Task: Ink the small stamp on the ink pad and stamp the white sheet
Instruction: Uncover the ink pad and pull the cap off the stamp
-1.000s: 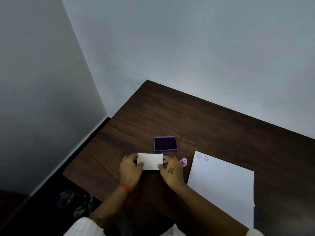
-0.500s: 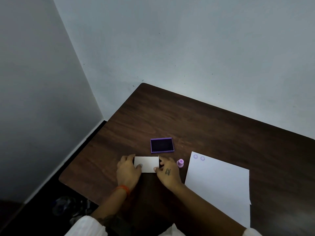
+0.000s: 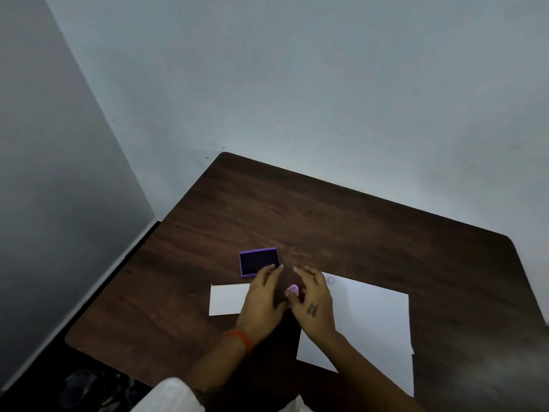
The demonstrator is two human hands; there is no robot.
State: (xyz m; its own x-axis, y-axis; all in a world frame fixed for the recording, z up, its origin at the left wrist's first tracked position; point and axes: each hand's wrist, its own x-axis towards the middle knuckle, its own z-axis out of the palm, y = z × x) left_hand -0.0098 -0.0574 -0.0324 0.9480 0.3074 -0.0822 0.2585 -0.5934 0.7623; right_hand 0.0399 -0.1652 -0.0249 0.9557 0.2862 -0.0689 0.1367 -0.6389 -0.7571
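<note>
Head camera view, looking down at a dark brown wooden table [image 3: 341,221] pushed into the corner of a room with pale grey walls.

Near the middle of the table sits an open ink pad [image 3: 259,262], a purple tray with a dark inking surface, lying flat. Just in front of it, towards the person, lies a small white rectangular card or lid [image 3: 228,299], flat on the wood and partly covered by the left hand.

The left hand [image 3: 263,301] hovers low over the table, fingers loosely spread and pointing away from the person, its fingertips reaching the near right corner of the ink pad. It grips nothing. An orange band circles its wrist.

The right hand [image 3: 313,304] is close beside it, fingers also spread and slightly blurred, with a dark mark on its back. Its thumb sits right by the small stamp [image 3: 293,289], a little pink-purple piece between the two hands; whether the thumb touches it cannot be told.

To the right lies the white sheet [image 3: 368,319], flat, the right forearm crossing its near left part. One faint round purple print [image 3: 331,281] shows by its far left corner.
</note>
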